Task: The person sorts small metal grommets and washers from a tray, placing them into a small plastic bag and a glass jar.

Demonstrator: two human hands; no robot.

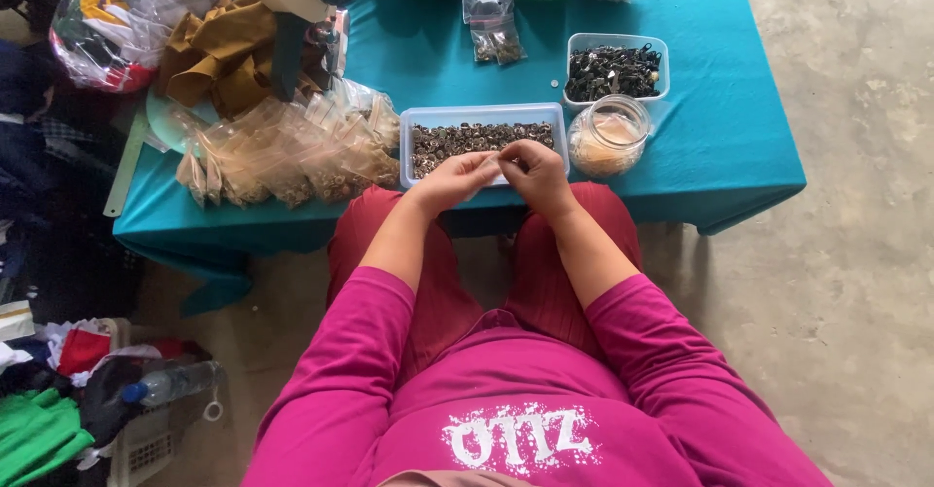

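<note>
Hands, left [455, 178] and right [533, 168], pinch something tiny together over a tray [484, 114] still full of small parts, filled bags [282, 156] beside it.

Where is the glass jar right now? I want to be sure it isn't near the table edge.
In the head view the glass jar stands on the teal table, right of the long clear tray and just below the smaller tub of dark pieces.
</note>
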